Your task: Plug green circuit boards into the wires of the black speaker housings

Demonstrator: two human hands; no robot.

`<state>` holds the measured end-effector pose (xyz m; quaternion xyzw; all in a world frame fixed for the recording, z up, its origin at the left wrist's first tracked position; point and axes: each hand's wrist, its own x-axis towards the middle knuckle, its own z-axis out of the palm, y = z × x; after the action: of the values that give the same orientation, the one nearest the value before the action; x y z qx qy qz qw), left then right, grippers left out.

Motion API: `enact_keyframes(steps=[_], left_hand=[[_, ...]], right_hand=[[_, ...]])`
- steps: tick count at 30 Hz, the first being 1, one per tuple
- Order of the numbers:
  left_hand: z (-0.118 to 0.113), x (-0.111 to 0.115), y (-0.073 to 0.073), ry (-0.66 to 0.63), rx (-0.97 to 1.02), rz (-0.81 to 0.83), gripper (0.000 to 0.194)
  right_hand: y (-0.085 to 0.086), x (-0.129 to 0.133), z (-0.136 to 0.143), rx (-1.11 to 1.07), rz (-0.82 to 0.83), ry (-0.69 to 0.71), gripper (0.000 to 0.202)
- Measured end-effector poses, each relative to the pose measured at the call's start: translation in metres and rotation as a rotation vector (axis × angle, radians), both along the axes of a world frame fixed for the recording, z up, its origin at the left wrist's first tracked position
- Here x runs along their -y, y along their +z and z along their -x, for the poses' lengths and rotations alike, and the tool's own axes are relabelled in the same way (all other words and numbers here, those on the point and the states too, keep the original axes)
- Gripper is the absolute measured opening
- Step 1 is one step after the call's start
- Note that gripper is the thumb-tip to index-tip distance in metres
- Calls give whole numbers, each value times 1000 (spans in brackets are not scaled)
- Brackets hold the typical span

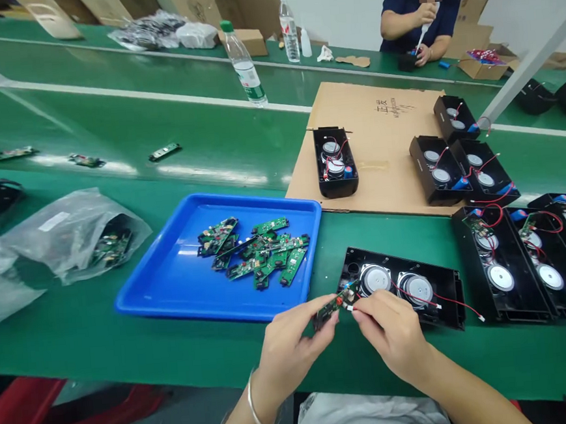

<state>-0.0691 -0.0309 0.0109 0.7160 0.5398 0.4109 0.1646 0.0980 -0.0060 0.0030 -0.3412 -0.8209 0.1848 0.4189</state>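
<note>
My left hand [291, 348] pinches a small green circuit board [333, 305] by its lower end, just above the table's near edge. My right hand [395, 334] grips the board's other end, where a white connector on a red wire meets it. The wire runs to a black speaker housing [407, 290] with two round speakers, lying open just behind my hands. A blue tray [180, 279] to the left holds several more green circuit boards [257, 253].
Several open speaker housings [526, 258] stand at the right, others on a cardboard sheet [379, 132]. Plastic bags [69, 232] with boards lie at left. A water bottle [244, 61] stands behind. A person [419, 12] works at the far side.
</note>
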Motion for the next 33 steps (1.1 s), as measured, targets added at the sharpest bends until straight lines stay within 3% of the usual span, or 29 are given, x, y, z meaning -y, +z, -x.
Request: enact_keyframes(steps=[7, 21, 29, 33], left_hand=[[-6, -5, 6, -6, -102, -72, 15], [-8, -3, 17, 2, -124, 22, 17], [-8, -1, 23, -90, -458, -149, 26], [-9, -4, 26, -106, -496, -181, 26]], right_hand=[[2, -2, 2, 64, -45, -24, 22], [8, -2, 0, 111, -34, -15, 22], [15, -9, 1, 274, -150, 22, 29], [17, -11, 2, 256, -188, 15, 29]])
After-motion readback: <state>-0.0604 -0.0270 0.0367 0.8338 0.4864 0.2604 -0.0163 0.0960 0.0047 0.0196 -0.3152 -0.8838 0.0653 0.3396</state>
